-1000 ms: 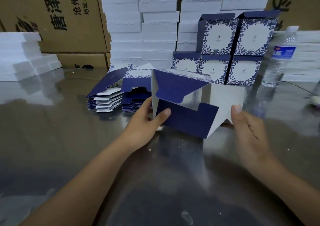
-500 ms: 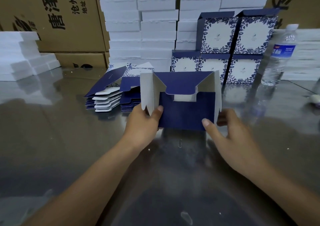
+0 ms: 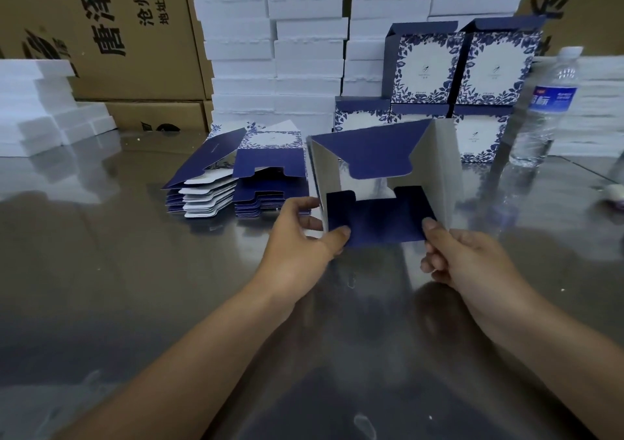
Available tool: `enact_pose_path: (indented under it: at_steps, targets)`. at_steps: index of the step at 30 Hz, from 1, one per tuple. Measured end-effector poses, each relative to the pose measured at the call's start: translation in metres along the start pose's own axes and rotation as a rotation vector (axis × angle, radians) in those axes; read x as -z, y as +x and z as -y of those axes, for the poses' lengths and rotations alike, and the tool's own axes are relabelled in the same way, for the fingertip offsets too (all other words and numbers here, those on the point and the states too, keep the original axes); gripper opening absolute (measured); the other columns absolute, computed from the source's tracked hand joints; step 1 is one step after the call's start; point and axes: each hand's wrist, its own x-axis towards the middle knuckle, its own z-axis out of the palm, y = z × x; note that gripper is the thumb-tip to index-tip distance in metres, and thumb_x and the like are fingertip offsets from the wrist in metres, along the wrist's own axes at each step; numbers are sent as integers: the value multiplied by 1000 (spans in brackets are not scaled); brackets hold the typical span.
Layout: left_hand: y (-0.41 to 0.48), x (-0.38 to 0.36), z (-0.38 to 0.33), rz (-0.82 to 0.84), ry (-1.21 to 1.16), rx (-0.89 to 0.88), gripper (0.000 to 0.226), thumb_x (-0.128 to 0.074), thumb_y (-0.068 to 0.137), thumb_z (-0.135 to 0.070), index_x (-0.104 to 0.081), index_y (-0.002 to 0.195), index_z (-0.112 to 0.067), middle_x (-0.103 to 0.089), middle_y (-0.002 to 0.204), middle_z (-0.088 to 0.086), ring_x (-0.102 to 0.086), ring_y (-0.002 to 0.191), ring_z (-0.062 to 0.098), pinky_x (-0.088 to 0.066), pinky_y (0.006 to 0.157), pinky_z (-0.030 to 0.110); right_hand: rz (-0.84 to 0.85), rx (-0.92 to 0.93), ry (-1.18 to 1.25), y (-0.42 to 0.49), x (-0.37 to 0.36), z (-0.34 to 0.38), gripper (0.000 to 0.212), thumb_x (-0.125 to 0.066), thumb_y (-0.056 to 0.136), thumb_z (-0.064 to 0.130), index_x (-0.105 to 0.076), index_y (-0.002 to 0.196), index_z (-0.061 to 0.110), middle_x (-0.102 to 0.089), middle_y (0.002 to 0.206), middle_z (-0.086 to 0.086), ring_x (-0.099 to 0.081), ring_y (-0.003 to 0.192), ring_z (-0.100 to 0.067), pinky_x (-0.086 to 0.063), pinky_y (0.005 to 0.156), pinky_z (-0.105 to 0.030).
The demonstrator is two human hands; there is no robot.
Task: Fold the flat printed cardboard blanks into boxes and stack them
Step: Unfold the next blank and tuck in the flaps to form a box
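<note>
The left hand (image 3: 304,240) and right hand (image 3: 467,259) are each pinching a lower corner of the half-formed box (image 3: 378,227), holding it over the table (image 3: 118,287) beside the flat blanks (image 3: 209,200). Uneven pressing is likely risking a creased flap or missed tab.

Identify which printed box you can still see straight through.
The half-folded box gripped by the left hand and right hand: its blue end flaps leave a gap. The stacked boxes behind it show solid printed faces.
</note>
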Motion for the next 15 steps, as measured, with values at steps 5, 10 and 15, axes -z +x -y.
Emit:
enact_pose_path:
  at_steps: [5, 10, 15]
  targets:
    - [1, -4, -1, -42, -249, -63, 47, -69, 83, -9, -48, 125, -9, -62, 109, 16, -65, 70, 13, -56, 74, 34, -4, 63, 127, -6, -4, 10, 42, -50, 95, 21, -37, 56, 15, -36, 40, 12, -32, 44, -9, -28, 47, -19]
    - [-2, -12, -3, 113, -394, 115, 34, -52, 92, -37, -53, 99, -3, -61, 61, 2, -62, 52, 17, -51, 54, 24, 5, 93, 172, -11, -10, 13, 42, -47, 96, 19, -33, 56, 15, -33, 40, 13, -30, 47, -11, -30, 49, -19]
    - [-4, -11, 1, 163, -375, 180, 38, -48, 97, -31, -41, 65, -11, -40, 42, -2, -47, 39, 12, -44, 44, 21, 87, 14, 187, -13, -10, 12, 42, -47, 95, 25, -43, 55, 12, -35, 40, 5, -38, 46, -15, -36, 56, -25]
